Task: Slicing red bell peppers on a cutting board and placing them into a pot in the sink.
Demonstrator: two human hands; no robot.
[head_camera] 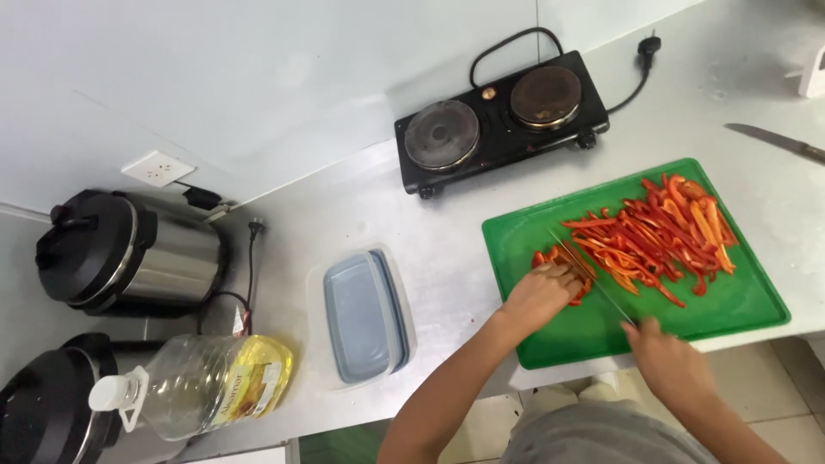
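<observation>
On the green cutting board [730, 301], the left hand [540, 294] presses down red pepper pieces [563, 262] while the right hand's [666, 352] grip closes around a knife [593, 279]; keeping fingertips curled back seems wise.

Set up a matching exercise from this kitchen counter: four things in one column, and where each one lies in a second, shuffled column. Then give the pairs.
Things:
1. Pepper strips
2. Spare knife
3. Oil bottle
4. Hot plate

Places:
A. Lying on its side at the counter's front edge, near the cookers
B. Against the back wall, beyond the board
C. Heaped on the green cutting board
D. On bare counter, far right, beyond the board

Pairs: 1-C, 2-D, 3-A, 4-B
</observation>
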